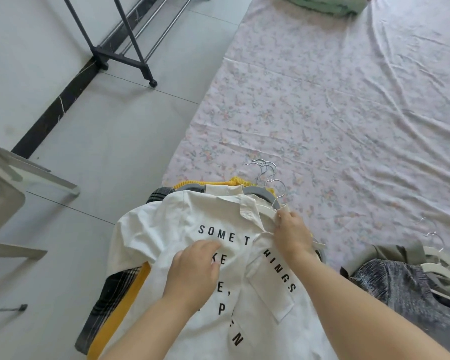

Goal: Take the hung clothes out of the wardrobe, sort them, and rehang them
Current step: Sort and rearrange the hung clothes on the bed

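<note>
A white cotton shirt with black printed lettering (172,229) is lying at lower centre of the frame, topping a pile of hangered clothes (115,289) at the edge of the floral-sheeted bed (348,113). The right hand (291,229) is pinching the shirt's front edge near the collar. The left hand (192,266) is resting relaxed fingers on the lettering.

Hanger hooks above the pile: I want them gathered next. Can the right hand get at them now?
Probably yes. The hanger hooks lie bare on the bed sheet, just beyond the right hand, nothing over them; its fingers pinch the collar of the white shirt and must let go first.
</note>
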Action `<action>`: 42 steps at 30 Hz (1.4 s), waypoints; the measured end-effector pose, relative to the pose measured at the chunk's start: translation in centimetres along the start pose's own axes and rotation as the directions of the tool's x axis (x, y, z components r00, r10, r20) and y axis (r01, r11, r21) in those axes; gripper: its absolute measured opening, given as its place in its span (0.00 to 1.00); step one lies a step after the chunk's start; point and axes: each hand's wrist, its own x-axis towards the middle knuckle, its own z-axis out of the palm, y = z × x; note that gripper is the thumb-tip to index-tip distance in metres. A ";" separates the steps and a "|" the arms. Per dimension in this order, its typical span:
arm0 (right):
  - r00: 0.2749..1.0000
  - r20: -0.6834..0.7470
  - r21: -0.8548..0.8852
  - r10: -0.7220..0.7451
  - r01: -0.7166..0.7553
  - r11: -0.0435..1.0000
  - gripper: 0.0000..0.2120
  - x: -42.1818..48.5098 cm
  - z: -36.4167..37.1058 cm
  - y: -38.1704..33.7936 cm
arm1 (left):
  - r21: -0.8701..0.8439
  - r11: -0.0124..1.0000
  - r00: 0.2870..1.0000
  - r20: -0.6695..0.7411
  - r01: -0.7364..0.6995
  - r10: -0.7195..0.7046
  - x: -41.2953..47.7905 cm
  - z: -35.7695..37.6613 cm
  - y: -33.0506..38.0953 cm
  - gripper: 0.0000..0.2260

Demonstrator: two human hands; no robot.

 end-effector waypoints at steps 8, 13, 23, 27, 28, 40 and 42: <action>0.979 -0.192 0.147 -0.070 0.099 0.984 0.13 -8.1 -5.9 -0.5 | 0.131 0.975 0.981 -0.051 -0.181 0.189 -1.3 -4.2 5.0 0.19; 0.939 -0.320 0.292 -0.128 0.226 0.929 0.10 -16.3 -10.0 -1.0 | 0.135 0.953 0.948 -0.135 -0.270 0.288 -3.9 -8.0 9.7 0.20; 0.846 -0.533 0.407 -0.014 0.271 0.872 0.12 -28.7 -15.2 -0.6 | 0.243 0.820 0.830 -0.089 -0.518 0.551 -10.4 -10.7 13.7 0.13; 0.808 -0.577 0.423 0.120 0.170 0.890 0.14 -34.7 -15.4 0.9 | 0.185 0.711 0.703 -0.119 -0.678 0.701 -13.9 -10.2 14.7 0.08; 0.800 -0.580 0.429 0.153 0.140 0.893 0.16 -36.3 -15.4 1.5 | 0.155 0.684 0.678 -0.095 -0.713 0.729 -14.9 -9.9 15.1 0.06; 0.534 -0.751 0.368 0.388 -0.149 0.918 0.20 -54.4 -15.3 12.1 | -0.010 0.338 0.338 0.003 -0.941 0.941 -29.8 -2.5 25.8 0.06; 0.514 -0.757 0.356 0.404 -0.194 0.914 0.19 -57.2 -15.2 14.4 | -0.044 0.303 0.302 0.020 -0.952 0.953 -32.3 -0.4 27.4 0.08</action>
